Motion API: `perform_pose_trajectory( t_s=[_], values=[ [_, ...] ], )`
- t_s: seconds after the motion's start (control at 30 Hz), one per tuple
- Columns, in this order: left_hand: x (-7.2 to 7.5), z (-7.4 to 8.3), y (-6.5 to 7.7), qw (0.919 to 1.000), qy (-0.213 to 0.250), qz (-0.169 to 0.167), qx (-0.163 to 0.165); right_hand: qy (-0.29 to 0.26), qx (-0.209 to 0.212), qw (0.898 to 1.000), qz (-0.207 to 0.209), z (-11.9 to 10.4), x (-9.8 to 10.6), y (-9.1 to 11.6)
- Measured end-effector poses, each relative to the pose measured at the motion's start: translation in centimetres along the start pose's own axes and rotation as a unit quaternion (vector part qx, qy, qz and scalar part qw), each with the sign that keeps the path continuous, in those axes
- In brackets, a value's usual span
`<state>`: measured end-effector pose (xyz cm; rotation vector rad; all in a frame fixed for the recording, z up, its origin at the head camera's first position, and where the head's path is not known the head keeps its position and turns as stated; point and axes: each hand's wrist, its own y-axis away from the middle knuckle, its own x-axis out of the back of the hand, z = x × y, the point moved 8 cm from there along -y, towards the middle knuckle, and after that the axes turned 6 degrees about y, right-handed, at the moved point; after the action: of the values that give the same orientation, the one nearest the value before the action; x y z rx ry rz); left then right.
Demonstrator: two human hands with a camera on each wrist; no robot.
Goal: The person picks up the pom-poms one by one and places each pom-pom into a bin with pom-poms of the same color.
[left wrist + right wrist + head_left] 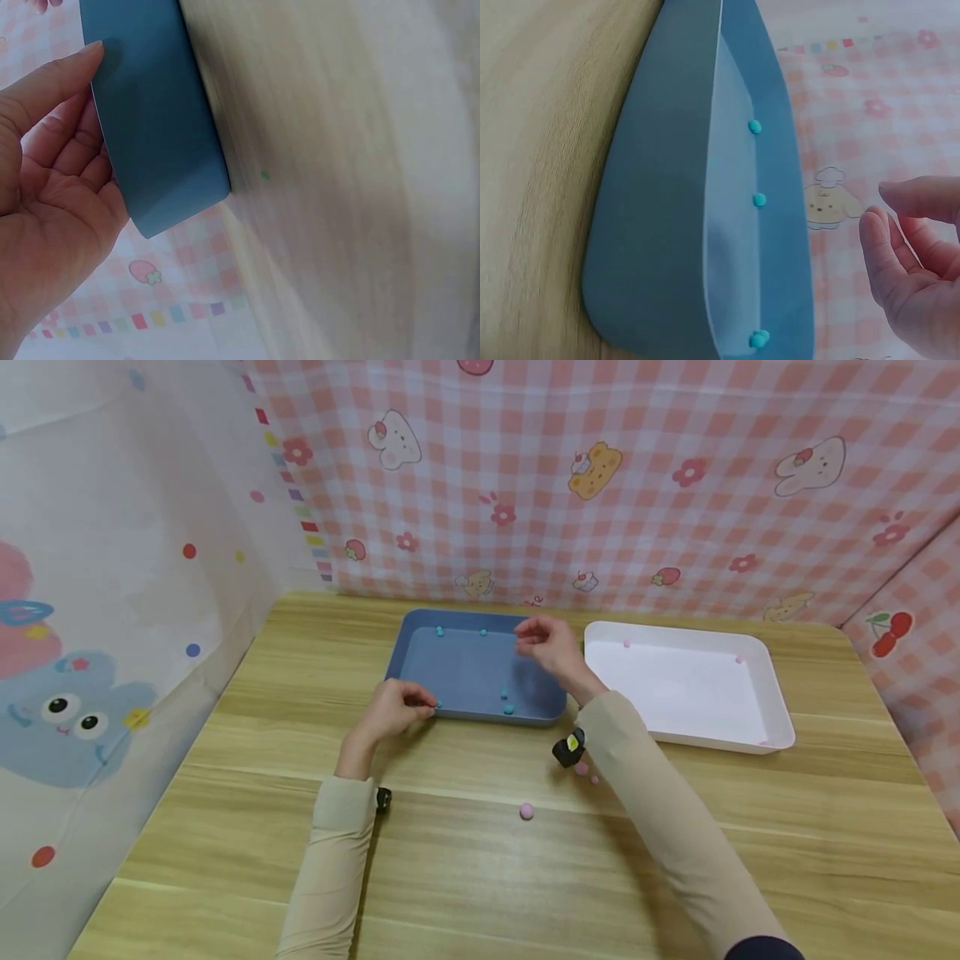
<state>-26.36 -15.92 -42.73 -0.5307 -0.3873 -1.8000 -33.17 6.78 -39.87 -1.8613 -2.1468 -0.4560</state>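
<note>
Our right hand (553, 650) hangs loosely curled, seemingly empty, above the blue tray (468, 670) where teal beads (508, 710) lie; whether our left hand (392, 708) grips anything at the tray's near edge, we cannot tell. We should pinch lightly, lest beads roll.

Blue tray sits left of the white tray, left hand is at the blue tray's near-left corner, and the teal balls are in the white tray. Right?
Not quite: the teal balls are in the blue tray, not the white tray; the head view shows it. The tray order and the left hand are as you said.
</note>
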Motion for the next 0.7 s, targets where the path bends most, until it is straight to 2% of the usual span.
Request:
perform_pose_trajectory(
  t_s=[0.3,0.43,0.53,0.7],
  values=[
    [0.1,0.1,0.2,0.9999,0.011,0.008,-0.008,0.020,0.042,0.999,0.006,-0.9,2.2,2.5],
    [0.2,0.5,0.4,0.9997,0.002,0.016,-0.016,0.026,0.060,0.998,0.007,-1.1,3.1,3.6],
    [0.1,1.3,0.5,0.9986,-0.007,0.033,-0.040,0.032,0.062,0.998,0.002,-1.0,3.6,4.4],
    [-0.5,3.3,0.8,0.9914,-0.003,0.077,-0.106,0.045,0.058,0.997,-0.004,-0.3,4.1,5.4]
  ],
)
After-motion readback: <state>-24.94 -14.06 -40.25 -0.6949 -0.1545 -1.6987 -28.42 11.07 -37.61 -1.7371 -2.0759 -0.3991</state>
